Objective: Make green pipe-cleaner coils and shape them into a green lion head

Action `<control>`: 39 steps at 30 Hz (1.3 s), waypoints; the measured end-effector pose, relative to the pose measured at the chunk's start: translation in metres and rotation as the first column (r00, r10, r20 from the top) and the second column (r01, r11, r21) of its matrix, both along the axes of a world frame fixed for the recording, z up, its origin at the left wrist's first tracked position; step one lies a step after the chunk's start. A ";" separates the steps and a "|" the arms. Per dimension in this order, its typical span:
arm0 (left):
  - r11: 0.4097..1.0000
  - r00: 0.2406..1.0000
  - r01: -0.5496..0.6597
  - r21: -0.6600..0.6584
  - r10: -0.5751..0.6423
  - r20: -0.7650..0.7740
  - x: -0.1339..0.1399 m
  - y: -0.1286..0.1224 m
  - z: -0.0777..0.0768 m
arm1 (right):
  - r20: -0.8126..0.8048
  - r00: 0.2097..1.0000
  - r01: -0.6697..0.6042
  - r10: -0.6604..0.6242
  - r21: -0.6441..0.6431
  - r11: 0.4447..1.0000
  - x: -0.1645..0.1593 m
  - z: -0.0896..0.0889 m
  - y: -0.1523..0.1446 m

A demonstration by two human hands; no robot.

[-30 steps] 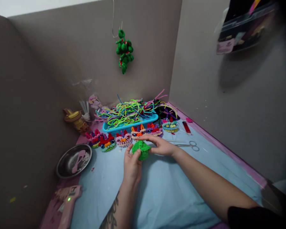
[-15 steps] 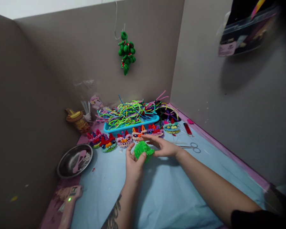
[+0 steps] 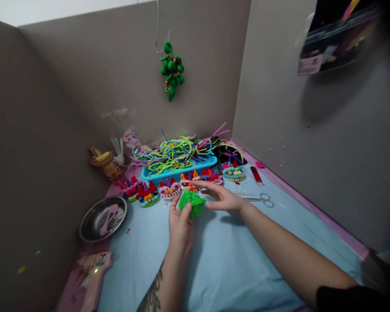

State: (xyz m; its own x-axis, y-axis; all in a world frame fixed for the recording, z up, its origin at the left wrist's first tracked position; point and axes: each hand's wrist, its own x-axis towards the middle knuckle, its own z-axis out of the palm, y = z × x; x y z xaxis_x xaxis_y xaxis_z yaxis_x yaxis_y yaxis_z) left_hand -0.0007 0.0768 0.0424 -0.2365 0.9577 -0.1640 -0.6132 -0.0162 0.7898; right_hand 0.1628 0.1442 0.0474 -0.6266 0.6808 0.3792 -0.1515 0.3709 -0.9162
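Currently, the left hand is pinching a fuzzy green piece between thumb and fingers, holding it above the blue cloth. The right hand is hovering just beside it, fingers loosely parted, while scissors are lying near its wrist.

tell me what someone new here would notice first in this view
Probably the tangled heap of thin multicoloured fuzzy strands in the long light-blue plastic tray, in front of the grey back wall. Next comes the bright green fuzzy roundish piece in the left hand's grip, just below centre. Above, a dark green and red fuzzy bundle hangs against that wall.
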 end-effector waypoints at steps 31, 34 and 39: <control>0.830 0.798 -0.556 -0.031 0.544 0.258 -0.022 -0.031 0.001 | -0.081 0.941 0.137 -0.328 -0.795 0.590 -0.111 0.002 -0.071; 0.815 0.796 -0.580 0.020 0.561 0.226 -0.010 -0.045 0.002 | -0.107 0.932 0.128 -0.345 -0.795 0.592 -0.122 -0.001 -0.085; 0.821 0.828 -0.561 0.108 0.556 0.072 -0.002 -0.060 0.000 | -0.026 0.784 0.594 -0.620 -0.259 0.762 -0.112 0.005 -0.100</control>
